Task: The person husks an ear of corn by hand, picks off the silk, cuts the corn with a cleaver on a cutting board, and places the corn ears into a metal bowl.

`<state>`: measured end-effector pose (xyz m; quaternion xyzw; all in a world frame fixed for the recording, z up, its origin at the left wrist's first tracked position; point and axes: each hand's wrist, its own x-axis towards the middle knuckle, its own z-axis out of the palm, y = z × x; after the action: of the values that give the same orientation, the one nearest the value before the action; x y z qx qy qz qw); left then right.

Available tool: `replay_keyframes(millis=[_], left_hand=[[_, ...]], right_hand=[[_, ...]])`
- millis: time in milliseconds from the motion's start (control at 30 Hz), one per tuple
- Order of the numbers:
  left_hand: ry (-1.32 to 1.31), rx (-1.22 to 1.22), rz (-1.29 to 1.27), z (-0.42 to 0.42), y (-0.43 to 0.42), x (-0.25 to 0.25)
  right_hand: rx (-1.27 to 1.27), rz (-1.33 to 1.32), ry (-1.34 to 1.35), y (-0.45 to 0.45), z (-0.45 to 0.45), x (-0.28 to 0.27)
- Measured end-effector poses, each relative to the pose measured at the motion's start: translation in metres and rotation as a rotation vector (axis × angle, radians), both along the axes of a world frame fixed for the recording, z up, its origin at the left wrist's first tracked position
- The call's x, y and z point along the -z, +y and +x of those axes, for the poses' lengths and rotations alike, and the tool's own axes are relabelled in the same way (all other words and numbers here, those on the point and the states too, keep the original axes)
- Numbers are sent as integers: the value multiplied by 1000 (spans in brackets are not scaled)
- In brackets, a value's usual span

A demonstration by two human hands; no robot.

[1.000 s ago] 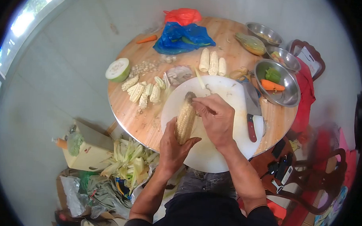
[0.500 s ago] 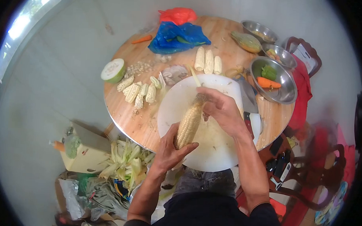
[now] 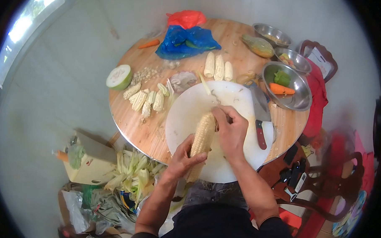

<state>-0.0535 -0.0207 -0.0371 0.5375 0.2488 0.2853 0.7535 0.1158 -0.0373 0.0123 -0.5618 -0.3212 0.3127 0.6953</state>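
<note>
The corn cob point(image 3: 204, 133) has a bumpy, matt surface — the cutting board point(image 3: 183, 114) looks smooth plastic, the tabletop point(image 3: 131, 127) grained wood, the bowls point(image 3: 301, 97) shiny metal.

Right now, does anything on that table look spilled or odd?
Yes: small pale bits lie strewn loose on the wooden table beside the cut green-skinned melon, looking spilled, though perhaps deliberately left there.

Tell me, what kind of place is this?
Probably a kitchen or dining room where food is prepared: there's a cutting board, a knife, and a corn cob in the left hand.
</note>
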Motion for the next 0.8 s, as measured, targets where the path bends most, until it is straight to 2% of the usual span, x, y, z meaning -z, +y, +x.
replay_keyframes(millis=[33, 100, 133, 200, 333, 400, 433, 500, 633, 733, 800], left_hand=[[26, -21, 15, 2, -2, 0], [19, -20, 41, 6, -5, 0], [17, -16, 67, 7, -7, 0], [22, -3, 72, 10, -10, -2], [19, 49, 87, 13, -14, 0], [8, -19, -3, 17, -18, 6], [1, -86, -96, 19, -19, 7], [-42, -87, -89, 18, -9, 0], [-100, -79, -55, 16, -1, 2], [-135, -47, -96, 16, 0, 7], [-139, -34, -104, 16, 1, 16]], right_hand=[[-1, 0, -3, 0, -1, 7], [315, 365, -552, 2, -1, 24], [313, 366, -555, 0, -1, 27], [328, 384, -417, -7, -3, 29], [371, 333, -437, -18, -2, 29], [282, 200, -32, -26, -5, 23], [283, 203, -36, -30, -5, 29], [76, 181, 158, -38, -4, 45], [-16, 147, 57, -47, -1, 49], [-28, 178, 56, -46, 9, 33], [-71, 141, -43, -39, 11, 22]])
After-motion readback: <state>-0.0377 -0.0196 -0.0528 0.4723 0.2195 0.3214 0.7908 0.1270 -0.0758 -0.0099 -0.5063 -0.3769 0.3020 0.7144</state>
